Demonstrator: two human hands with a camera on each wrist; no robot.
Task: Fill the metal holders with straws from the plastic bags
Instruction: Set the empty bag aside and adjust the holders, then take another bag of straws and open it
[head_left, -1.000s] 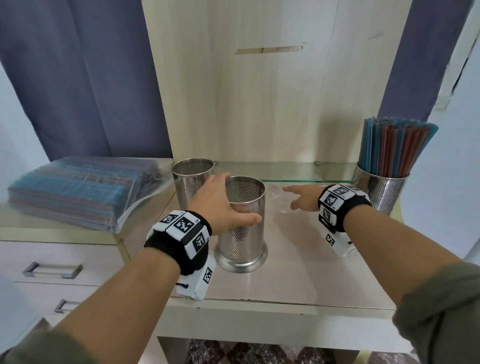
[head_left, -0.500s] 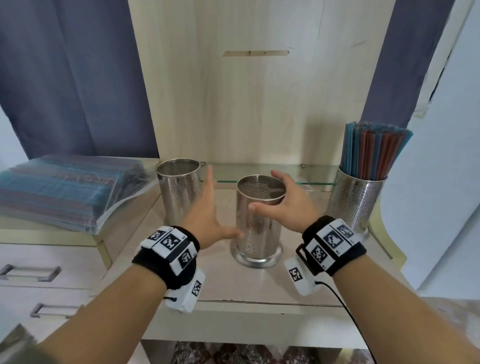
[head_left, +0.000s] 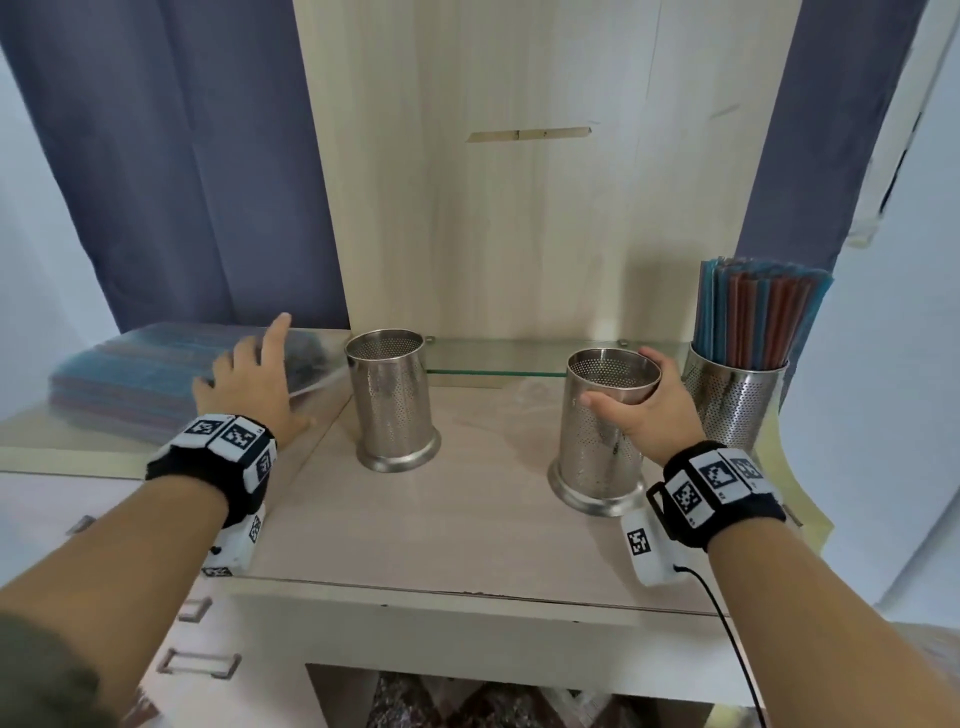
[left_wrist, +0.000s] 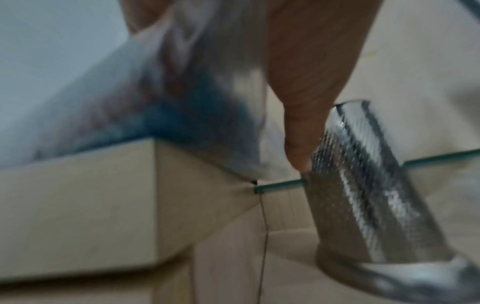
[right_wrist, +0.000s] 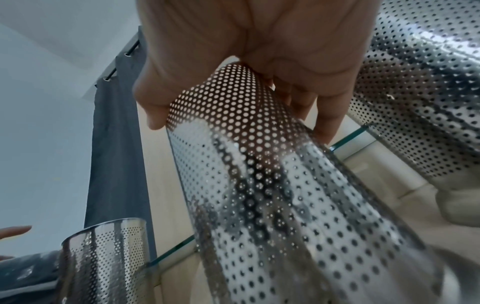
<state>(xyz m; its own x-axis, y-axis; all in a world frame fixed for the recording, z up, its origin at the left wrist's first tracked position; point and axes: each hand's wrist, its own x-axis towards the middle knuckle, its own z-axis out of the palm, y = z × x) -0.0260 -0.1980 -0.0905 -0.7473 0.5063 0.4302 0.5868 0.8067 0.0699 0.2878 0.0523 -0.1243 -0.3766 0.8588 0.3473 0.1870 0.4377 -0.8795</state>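
Observation:
My right hand (head_left: 640, 410) grips an empty perforated metal holder (head_left: 597, 441) near its rim; it stands on the desk just left of a holder (head_left: 735, 402) full of red and blue straws (head_left: 753, 317). In the right wrist view my fingers (right_wrist: 327, 123) and thumb wrap the holder's wall (right_wrist: 259, 174). A second empty holder (head_left: 392, 400) stands further left. My left hand (head_left: 254, 364) reaches, fingers straight and spread, over the clear plastic bag of straws (head_left: 135, 379) on the side cabinet. The left wrist view is blurred, showing the bag (left_wrist: 187, 107) and the left holder (left_wrist: 363, 185).
A glass shelf edge (head_left: 493, 372) runs behind the holders against a wooden back panel (head_left: 519, 234). Dark curtains (head_left: 182, 156) hang on both sides. The bag's cabinet (head_left: 52, 457) sits slightly higher than the desk (head_left: 467, 530), with drawers (head_left: 200, 662) below.
My left hand let go of the middle holder and swung left over the bag of straws. My right hand took that holder and slid it right, beside the filled one.

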